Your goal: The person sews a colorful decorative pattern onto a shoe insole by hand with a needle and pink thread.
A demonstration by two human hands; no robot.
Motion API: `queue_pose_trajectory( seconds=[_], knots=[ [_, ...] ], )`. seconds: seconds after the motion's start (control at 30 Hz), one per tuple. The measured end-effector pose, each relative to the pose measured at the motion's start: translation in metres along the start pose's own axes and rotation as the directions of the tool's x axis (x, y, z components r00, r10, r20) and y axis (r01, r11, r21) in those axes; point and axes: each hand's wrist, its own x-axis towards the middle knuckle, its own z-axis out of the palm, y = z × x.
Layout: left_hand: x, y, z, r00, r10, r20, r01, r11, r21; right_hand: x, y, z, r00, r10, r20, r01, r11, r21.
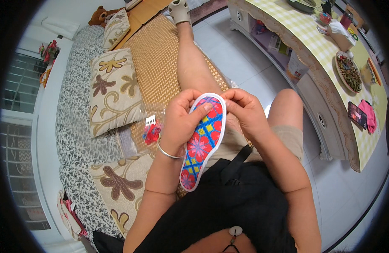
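An insole (pixel 200 145) with a stitched pattern of red and pink flowers, blue bands and yellow diamonds lies upright in front of my lap. Its border is white. My left hand (pixel 181 120) grips it from the left side, thumb flat on the patterned face and fingers behind. Beside its upper right edge, my right hand (pixel 247 111) is closed in a pinch. Whatever sits between those fingertips is too small to make out. A clear plastic bag with red and blue thread (pixel 152 134) and a white label rests left of my left wrist.
A woven mat (pixel 154 55) and patterned cushions (pixel 114 90) cover the seat to the left. On the right stands a table with a checked cloth (pixel 302 31), bearing a plate of food (pixel 348 71), a phone (pixel 357 115) and a pink cloth (pixel 367 110).
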Motion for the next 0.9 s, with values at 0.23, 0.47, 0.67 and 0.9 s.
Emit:
queue_pose_trajectory(
  seconds=[0.23,0.47,0.67,0.9],
  knots=[
    [0.004,0.001,-0.001,0.976,0.211,-0.054,-0.201,0.968,0.147,0.012,-0.028,0.012,0.664,-0.712,0.228,0.580,0.298,-0.758],
    [0.000,0.003,0.006,0.975,0.221,-0.026,-0.219,0.973,0.069,0.017,-0.028,0.018,0.586,-0.754,0.297,0.611,0.170,-0.773],
    [0.006,-0.008,0.006,0.961,0.269,-0.066,-0.259,0.956,0.137,0.007,-0.049,0.022,0.550,-0.734,0.398,0.709,0.159,-0.687],
    [0.009,-0.001,-0.050,0.843,0.452,-0.290,-0.226,0.788,0.573,-0.035,-0.134,-0.092,0.806,-0.530,-0.263,0.573,0.810,0.123]
  ],
)
